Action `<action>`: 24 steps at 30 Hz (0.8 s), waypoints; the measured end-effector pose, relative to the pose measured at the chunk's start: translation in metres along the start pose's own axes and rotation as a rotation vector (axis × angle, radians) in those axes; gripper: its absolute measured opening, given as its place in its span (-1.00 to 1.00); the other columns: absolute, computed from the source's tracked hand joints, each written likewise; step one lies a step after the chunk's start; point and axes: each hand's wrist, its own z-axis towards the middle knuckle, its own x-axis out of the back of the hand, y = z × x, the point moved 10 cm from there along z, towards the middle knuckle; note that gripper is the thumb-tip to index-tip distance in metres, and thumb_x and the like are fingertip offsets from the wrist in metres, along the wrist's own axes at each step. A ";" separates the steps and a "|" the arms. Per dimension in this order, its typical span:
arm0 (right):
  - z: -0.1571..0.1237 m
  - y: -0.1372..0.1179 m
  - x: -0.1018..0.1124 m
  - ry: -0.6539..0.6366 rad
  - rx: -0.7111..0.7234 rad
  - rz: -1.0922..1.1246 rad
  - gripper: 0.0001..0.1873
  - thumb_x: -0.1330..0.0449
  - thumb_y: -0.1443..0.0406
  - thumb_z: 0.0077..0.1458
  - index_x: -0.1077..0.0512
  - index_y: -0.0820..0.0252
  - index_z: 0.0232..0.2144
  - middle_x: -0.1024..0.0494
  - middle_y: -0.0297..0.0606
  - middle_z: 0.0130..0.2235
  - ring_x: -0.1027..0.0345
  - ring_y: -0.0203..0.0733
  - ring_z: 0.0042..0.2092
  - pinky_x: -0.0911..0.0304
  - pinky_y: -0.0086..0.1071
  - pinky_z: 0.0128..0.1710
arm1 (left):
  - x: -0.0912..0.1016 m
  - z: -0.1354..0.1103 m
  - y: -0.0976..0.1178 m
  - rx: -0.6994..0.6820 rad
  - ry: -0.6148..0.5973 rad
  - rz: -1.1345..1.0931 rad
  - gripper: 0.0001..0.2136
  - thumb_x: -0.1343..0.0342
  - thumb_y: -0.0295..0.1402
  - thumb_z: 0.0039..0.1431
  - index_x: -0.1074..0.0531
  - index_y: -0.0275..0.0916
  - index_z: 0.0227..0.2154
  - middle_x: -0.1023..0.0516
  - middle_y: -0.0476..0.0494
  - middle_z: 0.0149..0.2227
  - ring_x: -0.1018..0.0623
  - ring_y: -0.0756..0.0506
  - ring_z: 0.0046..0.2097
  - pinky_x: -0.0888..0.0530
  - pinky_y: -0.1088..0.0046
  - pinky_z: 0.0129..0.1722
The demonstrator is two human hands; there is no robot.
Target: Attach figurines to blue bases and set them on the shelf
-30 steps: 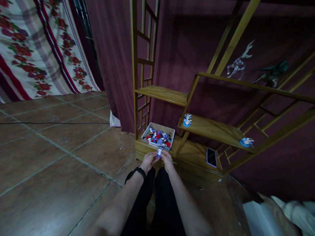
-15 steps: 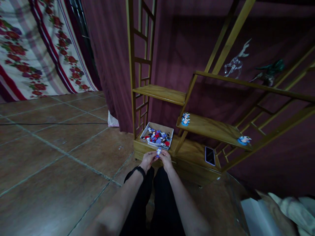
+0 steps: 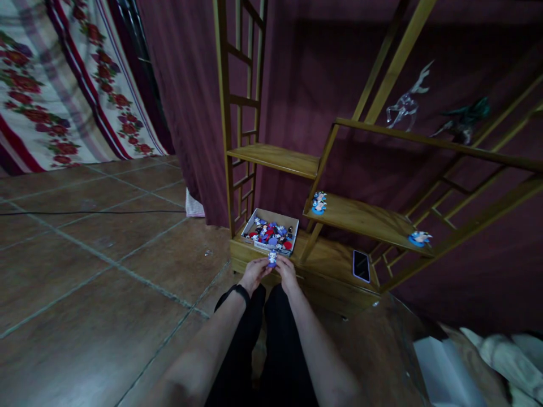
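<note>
On the brown wooden shelf unit [image 3: 365,217], the open white cardboard box [image 3: 281,218] sits just ahead; our left hand [image 3: 253,272] and right hand [image 3: 287,271], equally near, pinch the small white-and-purple plastic-looking figurine [image 3: 272,258] between them, its long axis toward the box.

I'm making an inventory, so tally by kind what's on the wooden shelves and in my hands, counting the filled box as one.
Small purple-and-white figurine, held: 1
Small blue-based figurines, left pair and right single: 3
Clear deer-shaped ornament: 1
Dark green ornament: 1
Black-screened phone with pale purple edge: 1
Open white cardboard box: 1
Total: 8
</note>
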 end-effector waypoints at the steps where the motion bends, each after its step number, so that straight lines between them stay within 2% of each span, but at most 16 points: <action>1: 0.000 0.001 0.001 0.003 0.005 0.005 -0.70 -0.27 0.26 -0.32 -0.53 0.18 -0.40 -0.59 -0.26 -0.33 -0.44 -0.15 -0.27 -0.31 -0.32 -0.24 | 0.000 0.000 0.000 0.002 -0.001 -0.005 -0.94 -0.20 -0.54 -0.07 -0.48 -0.42 -0.46 -0.54 -0.20 -0.55 -0.51 0.02 -0.53 -0.48 0.56 -0.48; 6: 0.000 0.002 0.005 0.043 0.030 0.009 -0.75 -0.28 0.25 -0.33 -0.53 0.20 -0.47 -0.59 -0.23 -0.33 -0.44 -0.12 -0.25 -0.32 -0.29 -0.24 | -0.001 0.000 0.001 0.009 -0.008 -0.034 -0.92 -0.20 -0.47 -0.03 -0.47 -0.42 -0.49 -0.52 -0.20 -0.57 -0.49 0.03 -0.56 -0.49 0.55 -0.48; 24: -0.001 0.002 0.004 0.037 -0.007 0.019 -0.75 -0.35 0.25 -0.41 -0.52 0.23 -0.53 -0.58 -0.23 -0.42 -0.44 -0.13 -0.32 -0.33 -0.28 -0.27 | 0.006 0.002 -0.001 0.005 0.036 -0.048 -0.99 -0.19 -0.55 -0.04 -0.48 -0.40 -0.50 -0.52 -0.16 -0.57 -0.48 0.05 -0.58 -0.48 0.57 -0.50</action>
